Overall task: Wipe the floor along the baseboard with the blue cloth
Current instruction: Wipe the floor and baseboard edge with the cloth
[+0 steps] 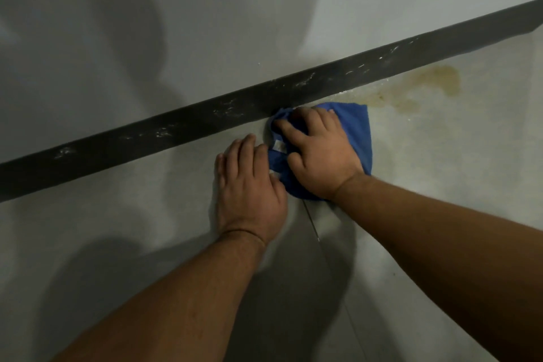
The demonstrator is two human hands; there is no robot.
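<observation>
The blue cloth [357, 132] lies bunched on the pale grey floor [440, 161], touching the foot of the dark baseboard [188, 123]. My right hand [320, 153] presses flat on top of the cloth with its fingers spread toward the baseboard. Just left of it, my left hand [249, 188] rests palm down on the floor, its fingertips touching the cloth's left edge. A white label shows on the cloth between the two hands.
A yellow-brown stain [435, 82] spreads on the floor to the right of the cloth, against the baseboard. White scuff marks dot the baseboard. The grey wall [205, 23] rises above it. A thin tile joint [314, 229] runs toward me.
</observation>
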